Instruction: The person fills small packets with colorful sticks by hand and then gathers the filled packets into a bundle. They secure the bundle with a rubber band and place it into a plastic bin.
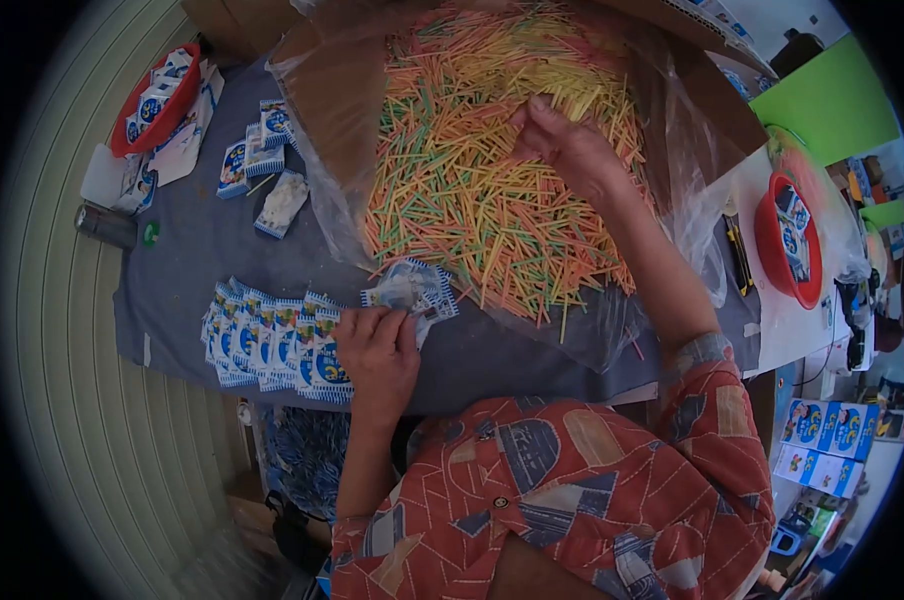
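Note:
Colourful thin sticks in pink, yellow, orange and green fill a plastic-lined cardboard box. Over the upper right part of the pile is my right hand, fingers bent; whether it pinches a stick is too small to tell. My left hand is closed on a clear-and-blue packet at the box's near edge, its fingers curled at the packet's lower side. Beside it on the left, a row of overlapping blue-and-white packets lies on the dark cloth.
Small packs and a white-topped pack lie left of the box. Red baskets of packets stand at far left and right. A yellow-black cutter lies right of the box; a dark cylinder is at left.

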`<state>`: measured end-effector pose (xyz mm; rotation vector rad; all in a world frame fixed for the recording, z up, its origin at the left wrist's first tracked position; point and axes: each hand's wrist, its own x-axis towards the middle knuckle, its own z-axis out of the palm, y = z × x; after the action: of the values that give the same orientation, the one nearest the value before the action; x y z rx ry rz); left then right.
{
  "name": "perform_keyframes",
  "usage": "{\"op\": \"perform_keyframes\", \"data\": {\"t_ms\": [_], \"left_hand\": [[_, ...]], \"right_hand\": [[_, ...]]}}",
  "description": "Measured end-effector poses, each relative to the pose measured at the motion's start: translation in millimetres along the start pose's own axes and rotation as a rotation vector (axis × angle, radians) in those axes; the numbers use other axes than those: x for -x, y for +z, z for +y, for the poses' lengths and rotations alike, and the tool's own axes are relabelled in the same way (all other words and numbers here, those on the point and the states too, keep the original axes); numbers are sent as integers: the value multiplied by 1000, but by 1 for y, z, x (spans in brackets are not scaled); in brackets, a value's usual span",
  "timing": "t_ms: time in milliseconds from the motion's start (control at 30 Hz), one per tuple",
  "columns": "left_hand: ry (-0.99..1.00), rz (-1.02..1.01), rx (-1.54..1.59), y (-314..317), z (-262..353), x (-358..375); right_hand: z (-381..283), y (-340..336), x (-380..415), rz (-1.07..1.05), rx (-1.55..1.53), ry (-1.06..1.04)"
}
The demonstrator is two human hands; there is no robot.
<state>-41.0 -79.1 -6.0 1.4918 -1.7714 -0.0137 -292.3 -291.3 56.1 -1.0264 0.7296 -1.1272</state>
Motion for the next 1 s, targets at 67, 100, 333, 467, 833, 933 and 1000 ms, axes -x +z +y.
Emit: {"op": "perform_keyframes", "data": {"t_ms": [67, 100, 333, 467, 833, 933, 1000], "left_hand": [[22, -18, -75, -2, 1, 4], [5, -35, -71, -3, 3, 5], [-38, -187, 48, -21, -7, -1], [-115, -114, 166, -15, -11, -2], [-127, 45, 451, -1, 6, -22], [-147, 60, 637, 7, 10, -28], [-171, 70, 765, 13, 15, -35]], "right_hand": [[5, -9, 5, -79, -96, 40], [9, -10, 7, -149, -187, 65], [17, 9, 25, -20, 50, 5], [13, 24, 41, -185, 173, -6], [7, 71, 73, -458, 207, -189], [11, 78, 68, -512, 309, -312], [13, 77, 64, -543, 380, -370]]}}
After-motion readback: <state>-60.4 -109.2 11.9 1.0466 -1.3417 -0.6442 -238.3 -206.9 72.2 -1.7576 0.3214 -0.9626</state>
